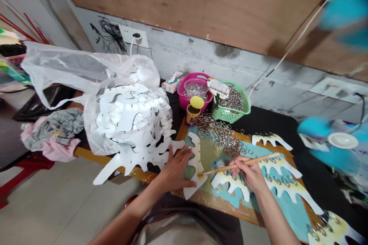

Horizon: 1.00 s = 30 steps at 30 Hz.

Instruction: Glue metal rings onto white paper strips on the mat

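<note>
My left hand (175, 166) lies flat with fingers spread, pressing on the left edge of a white scalloped cardboard strip (196, 162) on the work board (207, 195). My right hand (249, 170) is closed on a thin wooden brush stick (244, 162), whose tip touches the lower part of that strip. More white strips with metal rings stuck on them (276, 180) lie under and to the right of my right hand. A loose pile of metal rings (221, 134) sits just beyond the strip.
A clear plastic bag full of white cut-outs (129, 118) stands at the left. Behind are a small tin with a yellow lid (194, 111), a pink basket (195, 90) and a green basket of rings (232, 105). A blue fan (336, 141) is at the right.
</note>
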Each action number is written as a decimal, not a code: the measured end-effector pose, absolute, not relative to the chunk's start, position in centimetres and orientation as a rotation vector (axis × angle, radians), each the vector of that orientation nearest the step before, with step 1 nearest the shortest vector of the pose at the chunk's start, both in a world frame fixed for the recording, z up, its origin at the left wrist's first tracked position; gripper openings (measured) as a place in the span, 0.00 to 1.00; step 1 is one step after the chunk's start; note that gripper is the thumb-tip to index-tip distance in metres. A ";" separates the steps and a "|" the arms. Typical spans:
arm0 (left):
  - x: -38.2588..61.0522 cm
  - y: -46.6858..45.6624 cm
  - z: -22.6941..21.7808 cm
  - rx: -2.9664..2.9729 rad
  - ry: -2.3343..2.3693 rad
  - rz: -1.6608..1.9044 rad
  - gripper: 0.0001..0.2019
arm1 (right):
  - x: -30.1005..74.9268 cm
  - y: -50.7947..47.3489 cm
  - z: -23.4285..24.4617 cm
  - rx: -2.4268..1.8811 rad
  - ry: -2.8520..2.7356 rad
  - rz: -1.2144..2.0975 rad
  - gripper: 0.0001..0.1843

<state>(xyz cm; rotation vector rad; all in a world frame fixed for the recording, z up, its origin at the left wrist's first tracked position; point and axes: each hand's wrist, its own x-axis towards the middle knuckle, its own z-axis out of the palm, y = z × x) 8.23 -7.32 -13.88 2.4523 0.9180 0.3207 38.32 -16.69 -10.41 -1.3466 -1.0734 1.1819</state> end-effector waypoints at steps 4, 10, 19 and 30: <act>8.2 -7.3 -13.8 2.447 0.917 0.306 0.52 | 39.0 -17.0 -10.1 -1.407 -1.076 1.099 0.16; 8.2 -7.3 -14.0 2.462 0.912 0.327 0.53 | 39.4 -17.3 -9.2 -1.439 -1.043 1.001 0.16; 8.3 -7.2 -13.8 2.445 0.918 0.316 0.53 | 39.3 -17.4 -9.3 -1.376 -1.054 1.036 0.16; 8.2 -7.3 -13.7 2.435 0.914 0.329 0.51 | 38.9 -15.8 -10.0 -1.392 -1.000 0.878 0.14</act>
